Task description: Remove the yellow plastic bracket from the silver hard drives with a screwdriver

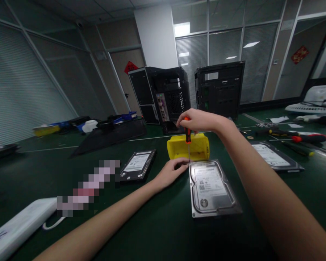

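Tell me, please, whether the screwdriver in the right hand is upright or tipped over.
Upright: the screwdriver has its handle uppermost in the right hand, with its shaft pointing down near the middle drive.

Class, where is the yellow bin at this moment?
In the head view, the yellow bin is just right of centre, beyond the middle hard drive, with the orange-and-black screwdriver upright in front of it.

2 bare arms [105, 217] reach toward the worktop's [163, 228] far edge: left hand [170, 173] low, right hand [197, 119] higher, wrist [225, 125] bent, fingers [182, 117] curled.
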The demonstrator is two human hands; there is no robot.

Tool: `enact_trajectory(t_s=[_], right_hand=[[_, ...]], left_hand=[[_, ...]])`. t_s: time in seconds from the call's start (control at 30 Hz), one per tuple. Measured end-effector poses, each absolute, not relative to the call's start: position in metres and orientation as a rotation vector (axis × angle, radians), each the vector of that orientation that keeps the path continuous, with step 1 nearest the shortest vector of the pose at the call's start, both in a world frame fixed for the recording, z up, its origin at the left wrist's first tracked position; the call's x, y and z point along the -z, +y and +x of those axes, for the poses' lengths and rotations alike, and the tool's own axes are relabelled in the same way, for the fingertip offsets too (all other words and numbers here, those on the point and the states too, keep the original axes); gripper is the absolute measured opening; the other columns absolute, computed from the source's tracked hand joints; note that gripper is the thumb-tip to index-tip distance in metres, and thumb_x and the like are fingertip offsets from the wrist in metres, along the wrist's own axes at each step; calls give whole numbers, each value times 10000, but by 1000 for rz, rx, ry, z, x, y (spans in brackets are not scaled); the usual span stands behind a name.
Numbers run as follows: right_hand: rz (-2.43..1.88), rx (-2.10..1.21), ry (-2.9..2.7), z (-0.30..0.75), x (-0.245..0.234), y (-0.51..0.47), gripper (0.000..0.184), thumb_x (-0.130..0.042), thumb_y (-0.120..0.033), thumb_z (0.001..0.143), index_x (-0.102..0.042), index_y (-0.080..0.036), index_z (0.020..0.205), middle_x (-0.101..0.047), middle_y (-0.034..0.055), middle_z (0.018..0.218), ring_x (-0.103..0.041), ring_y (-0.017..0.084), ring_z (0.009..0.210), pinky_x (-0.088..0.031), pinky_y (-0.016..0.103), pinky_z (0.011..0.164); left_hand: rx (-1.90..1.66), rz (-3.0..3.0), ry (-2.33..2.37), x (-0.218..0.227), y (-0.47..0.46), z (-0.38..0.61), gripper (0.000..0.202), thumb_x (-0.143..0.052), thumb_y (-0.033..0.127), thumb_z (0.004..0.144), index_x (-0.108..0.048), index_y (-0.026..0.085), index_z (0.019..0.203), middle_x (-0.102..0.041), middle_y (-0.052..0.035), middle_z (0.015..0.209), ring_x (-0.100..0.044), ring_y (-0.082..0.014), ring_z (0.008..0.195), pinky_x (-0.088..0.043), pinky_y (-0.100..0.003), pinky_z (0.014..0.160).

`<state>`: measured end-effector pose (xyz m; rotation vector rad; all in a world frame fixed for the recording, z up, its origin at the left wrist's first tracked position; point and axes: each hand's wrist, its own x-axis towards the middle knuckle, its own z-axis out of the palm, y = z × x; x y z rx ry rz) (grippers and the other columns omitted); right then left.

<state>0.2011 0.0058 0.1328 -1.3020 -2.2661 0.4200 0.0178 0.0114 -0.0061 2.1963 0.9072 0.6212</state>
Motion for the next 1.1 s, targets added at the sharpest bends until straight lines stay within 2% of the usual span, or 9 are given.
enact_trajectory(t_s=[0.17,0.27,0.4,0.67,0.93,1.1], right_hand=[[-1193,-631,-2340,198,-137,3,287,-416,-199,798,-595,-139,1014,-624,88,898,-572,122,627,-463,184,489],[-1167,-682,-2351,198,-137,4,257,-419,-172,794,-598,-156,978,-628,72,876,-586,132,676,-470,176,501],[-1132,-650,-2333,199,-134,8,179,-453,-199,793,-605,-158,879,-633,76,891,-605,157,719,-496,200,518],[-1123,-807,-2281,195,-133,7,181,-348,-199,856,-519,-156,899,-595,47,762,-592,112,595,-502,196,498],[-1088,-672,-2274,195,-128,14,165,-433,-290,852,-530,-158,844,-592,48,786,-611,127,615,-491,195,482],[-1064,-696,-2285,192,-128,11,166,-437,-309,851,-510,-162,825,-578,45,790,-606,119,621,-485,182,484]], left_hand=[[-609,2215,912,4,10,18,282,-469,304,848,-601,187,1068,-623,-48,1097,-545,-193,1025,-387,-327,918],[-607,2224,910,3,10,18,284,-468,302,848,-600,186,1072,-621,-50,1100,-543,-194,1028,-387,-326,916],[-607,2227,913,4,10,18,285,-476,301,843,-599,185,1073,-625,-52,1091,-553,-198,1000,-409,-322,881],[-615,2233,918,6,11,18,274,-483,293,836,-606,176,1051,-638,-56,1056,-568,-196,954,-419,-333,861],[-601,2234,896,4,11,18,280,-475,289,841,-598,180,1069,-624,-54,1083,-556,-194,986,-412,-316,873],[-613,2252,893,4,11,18,273,-476,289,843,-602,178,1058,-625,-53,1083,-551,-193,1001,-402,-310,886]])
